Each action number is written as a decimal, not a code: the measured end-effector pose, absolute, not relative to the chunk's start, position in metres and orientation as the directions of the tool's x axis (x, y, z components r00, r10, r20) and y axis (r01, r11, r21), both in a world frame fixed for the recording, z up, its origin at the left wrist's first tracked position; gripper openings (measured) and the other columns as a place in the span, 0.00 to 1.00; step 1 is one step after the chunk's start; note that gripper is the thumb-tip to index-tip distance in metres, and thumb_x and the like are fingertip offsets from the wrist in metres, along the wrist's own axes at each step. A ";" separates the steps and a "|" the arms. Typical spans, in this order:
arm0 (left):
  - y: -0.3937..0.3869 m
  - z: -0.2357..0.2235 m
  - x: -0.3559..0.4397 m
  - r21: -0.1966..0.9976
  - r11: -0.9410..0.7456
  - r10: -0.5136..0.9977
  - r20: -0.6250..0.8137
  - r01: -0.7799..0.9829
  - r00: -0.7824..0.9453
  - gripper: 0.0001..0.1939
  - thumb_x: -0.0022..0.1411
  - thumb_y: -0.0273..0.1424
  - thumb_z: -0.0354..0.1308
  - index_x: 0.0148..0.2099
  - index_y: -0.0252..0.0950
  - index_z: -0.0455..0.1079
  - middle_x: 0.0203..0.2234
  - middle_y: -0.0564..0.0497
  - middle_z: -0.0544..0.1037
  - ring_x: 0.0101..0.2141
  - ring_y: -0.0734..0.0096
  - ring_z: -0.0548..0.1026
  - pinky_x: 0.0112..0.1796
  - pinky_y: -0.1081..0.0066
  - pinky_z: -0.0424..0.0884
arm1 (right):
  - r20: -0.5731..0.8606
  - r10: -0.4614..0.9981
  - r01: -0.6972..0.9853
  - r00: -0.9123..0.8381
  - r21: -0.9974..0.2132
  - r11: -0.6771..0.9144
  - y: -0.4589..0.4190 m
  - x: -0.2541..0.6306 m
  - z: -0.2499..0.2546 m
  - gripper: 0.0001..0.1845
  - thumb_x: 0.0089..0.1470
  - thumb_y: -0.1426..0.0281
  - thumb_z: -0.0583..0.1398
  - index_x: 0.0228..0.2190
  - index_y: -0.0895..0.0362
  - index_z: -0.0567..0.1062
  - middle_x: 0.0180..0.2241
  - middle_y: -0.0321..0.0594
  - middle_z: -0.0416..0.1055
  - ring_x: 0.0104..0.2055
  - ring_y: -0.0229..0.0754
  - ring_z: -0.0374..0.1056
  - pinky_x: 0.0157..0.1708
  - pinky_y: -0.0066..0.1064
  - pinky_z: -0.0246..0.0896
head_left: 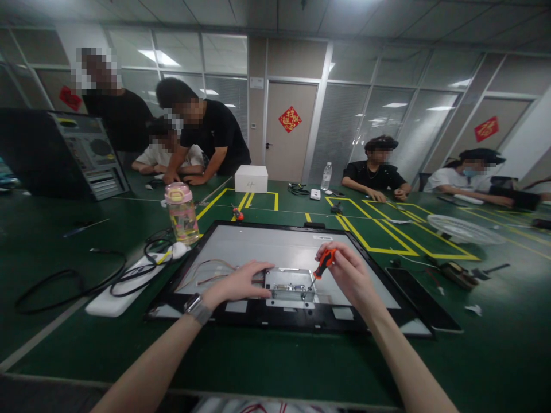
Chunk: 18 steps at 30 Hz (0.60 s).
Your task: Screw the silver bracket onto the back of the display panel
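Note:
A flat display panel (241, 244) with a black frame lies on the green table in front of me. Near its front edge sits a silver metal bracket (289, 278) with connector ports along it. My right hand (344, 269) grips an orange-and-black screwdriver (325, 263), tilted so its tip meets the bracket's right front corner. At the bracket's left side my left hand (241, 281) rests with thumb and fingers spread, touching its edge. Thin wires (217, 269) run over the panel behind the left hand.
Left of the panel are a white power strip (123, 289), black cables (55, 310), a pink-lidded bottle (182, 212) and a computer case (86, 155). A dark flat bar (424, 301) lies right. A white box (251, 178) stands behind. Several people sit or stand around the table.

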State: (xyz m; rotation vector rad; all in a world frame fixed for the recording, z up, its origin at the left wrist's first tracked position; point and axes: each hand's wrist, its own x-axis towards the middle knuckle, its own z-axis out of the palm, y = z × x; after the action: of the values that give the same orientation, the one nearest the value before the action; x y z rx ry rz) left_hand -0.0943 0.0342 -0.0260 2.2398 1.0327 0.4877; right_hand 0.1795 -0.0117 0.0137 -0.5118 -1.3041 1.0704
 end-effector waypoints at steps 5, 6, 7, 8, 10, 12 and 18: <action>0.035 -0.027 -0.095 0.666 -0.506 0.774 0.071 0.547 0.630 0.36 0.52 0.45 0.63 0.62 0.43 0.59 0.56 0.46 0.66 0.55 0.57 0.65 0.55 0.64 0.59 | 0.525 0.848 -0.331 -0.070 -0.814 0.477 -0.011 0.178 0.011 0.05 0.52 0.64 0.64 0.31 0.51 0.77 0.34 0.36 0.68 0.35 0.38 0.67 0.36 0.31 0.65; 0.036 -0.028 -0.095 0.665 -0.507 0.774 0.072 0.548 0.629 0.36 0.52 0.45 0.63 0.62 0.43 0.59 0.56 0.46 0.66 0.55 0.57 0.65 0.55 0.64 0.59 | 0.522 0.850 -0.329 -0.072 -0.817 0.474 -0.011 0.177 0.011 0.05 0.52 0.64 0.63 0.32 0.51 0.77 0.34 0.36 0.68 0.34 0.38 0.67 0.34 0.30 0.65; 0.036 -0.029 -0.095 0.664 -0.510 0.773 0.074 0.547 0.630 0.36 0.52 0.45 0.63 0.62 0.43 0.59 0.55 0.46 0.66 0.55 0.57 0.65 0.55 0.64 0.59 | 0.517 0.853 -0.331 -0.074 -0.819 0.468 -0.011 0.177 0.011 0.06 0.52 0.64 0.63 0.34 0.50 0.77 0.33 0.36 0.69 0.33 0.38 0.67 0.33 0.30 0.65; 0.036 -0.029 -0.095 0.664 -0.513 0.771 0.077 0.544 0.632 0.36 0.52 0.45 0.63 0.62 0.43 0.59 0.55 0.46 0.67 0.54 0.57 0.65 0.55 0.64 0.59 | 0.511 0.856 -0.337 -0.078 -0.822 0.460 -0.011 0.177 0.011 0.07 0.52 0.63 0.63 0.36 0.50 0.77 0.32 0.37 0.70 0.33 0.39 0.67 0.32 0.30 0.65; 0.036 -0.030 -0.095 0.662 -0.517 0.768 0.079 0.542 0.636 0.36 0.52 0.45 0.63 0.61 0.43 0.60 0.56 0.46 0.66 0.55 0.57 0.65 0.55 0.63 0.59 | 0.495 0.864 -0.353 -0.087 -0.827 0.438 -0.012 0.177 0.012 0.10 0.53 0.63 0.63 0.38 0.50 0.76 0.32 0.38 0.71 0.34 0.40 0.69 0.35 0.33 0.66; 0.036 -0.029 -0.095 0.660 -0.515 0.769 0.074 0.547 0.635 0.36 0.52 0.45 0.63 0.61 0.43 0.60 0.56 0.46 0.66 0.56 0.56 0.64 0.56 0.62 0.59 | 0.486 0.869 -0.358 -0.088 -0.830 0.428 -0.012 0.178 0.013 0.10 0.53 0.62 0.62 0.38 0.50 0.76 0.33 0.39 0.72 0.36 0.42 0.70 0.39 0.37 0.66; 0.035 -0.028 -0.094 0.653 -0.515 0.776 0.080 0.555 0.626 0.36 0.52 0.45 0.63 0.61 0.41 0.60 0.55 0.46 0.67 0.54 0.58 0.66 0.55 0.64 0.60 | 0.507 0.862 -0.271 -0.014 -0.832 0.485 -0.009 0.178 0.008 0.09 0.48 0.61 0.65 0.32 0.51 0.78 0.37 0.38 0.70 0.36 0.41 0.69 0.38 0.35 0.67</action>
State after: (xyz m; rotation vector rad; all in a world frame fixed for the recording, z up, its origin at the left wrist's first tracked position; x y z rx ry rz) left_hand -0.0939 0.0351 -0.0280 2.2593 1.0387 0.4902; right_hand 0.1783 -0.0093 0.0079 -0.5951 -1.2801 0.9872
